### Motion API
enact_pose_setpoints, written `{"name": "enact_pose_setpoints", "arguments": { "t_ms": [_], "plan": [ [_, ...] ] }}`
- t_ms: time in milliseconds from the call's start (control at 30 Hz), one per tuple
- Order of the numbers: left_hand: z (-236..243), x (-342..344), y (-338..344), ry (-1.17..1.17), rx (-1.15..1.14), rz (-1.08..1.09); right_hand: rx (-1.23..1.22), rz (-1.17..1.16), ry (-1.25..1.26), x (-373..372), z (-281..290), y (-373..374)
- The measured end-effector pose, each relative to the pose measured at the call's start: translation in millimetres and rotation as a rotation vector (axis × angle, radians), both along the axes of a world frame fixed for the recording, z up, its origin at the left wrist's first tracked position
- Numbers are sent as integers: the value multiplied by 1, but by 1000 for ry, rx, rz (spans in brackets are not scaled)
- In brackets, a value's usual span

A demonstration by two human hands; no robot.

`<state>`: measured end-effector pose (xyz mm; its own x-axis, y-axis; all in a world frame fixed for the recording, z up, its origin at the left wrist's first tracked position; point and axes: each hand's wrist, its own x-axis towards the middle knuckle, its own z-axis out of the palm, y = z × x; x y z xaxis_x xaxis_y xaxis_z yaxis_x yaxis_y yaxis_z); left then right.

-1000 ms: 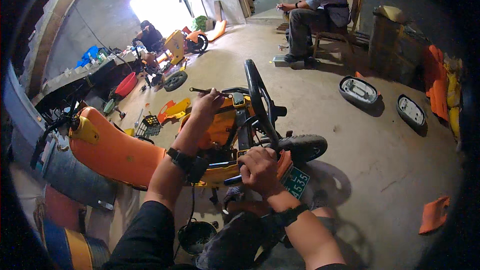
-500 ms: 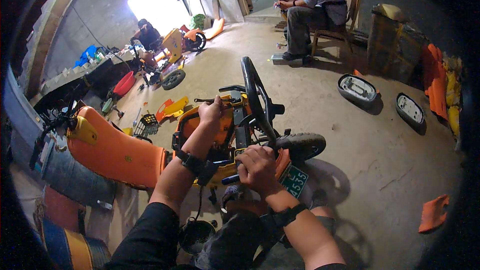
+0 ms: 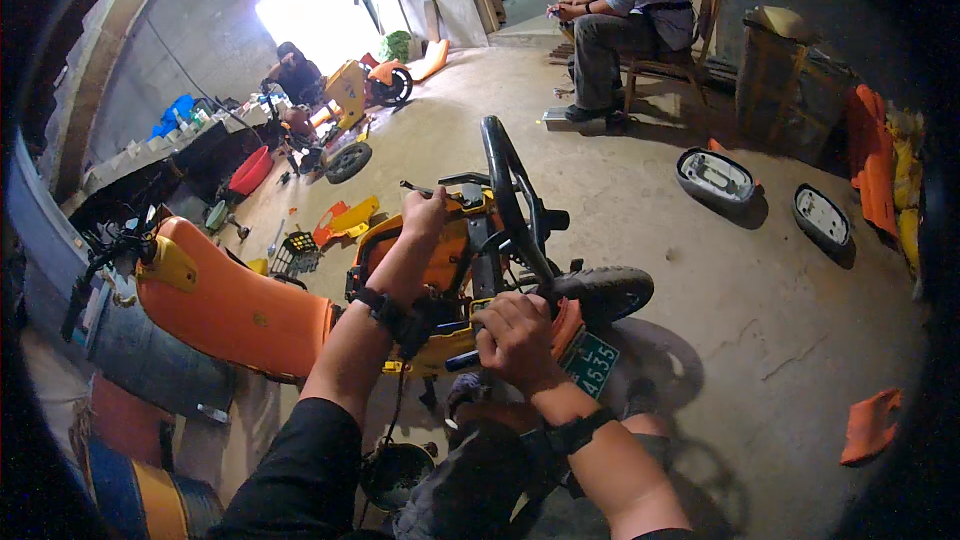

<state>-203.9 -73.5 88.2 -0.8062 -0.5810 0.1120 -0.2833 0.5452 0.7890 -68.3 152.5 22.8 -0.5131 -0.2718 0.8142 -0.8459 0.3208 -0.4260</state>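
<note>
Clamping dark wrench (image 3: 412,187) in left hand (image 3: 425,212), at far side of orange-yellow scooter (image 3: 452,347). Resting curled right hand (image 3: 515,332) on scooter's near side, by rear wheel (image 3: 612,292); cannot tell whether gripping.

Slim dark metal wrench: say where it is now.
In the head view, the wrench is slightly above and left of centre, in the person's left hand, left of the curved black tubular rail.

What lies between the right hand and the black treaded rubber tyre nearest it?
In the head view, an orange plastic panel and the lower end of the curved black tubular rail lie between the right hand and that tyre.
</note>
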Motion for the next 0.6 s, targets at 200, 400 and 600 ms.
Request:
{"name": "enact_pose_setpoints", "arguments": {
  "t_ms": [200,400,600],
  "plan": [
    [3,-22,-2,-90,-613,-21,14,19,7,0,3,-2],
    [5,-30,27,43,-571,-220,17,-3,0,3,5,1],
    [-17,-34,40,273,-164,-358,-24,-17,19,0,4,0]
  ]
}}
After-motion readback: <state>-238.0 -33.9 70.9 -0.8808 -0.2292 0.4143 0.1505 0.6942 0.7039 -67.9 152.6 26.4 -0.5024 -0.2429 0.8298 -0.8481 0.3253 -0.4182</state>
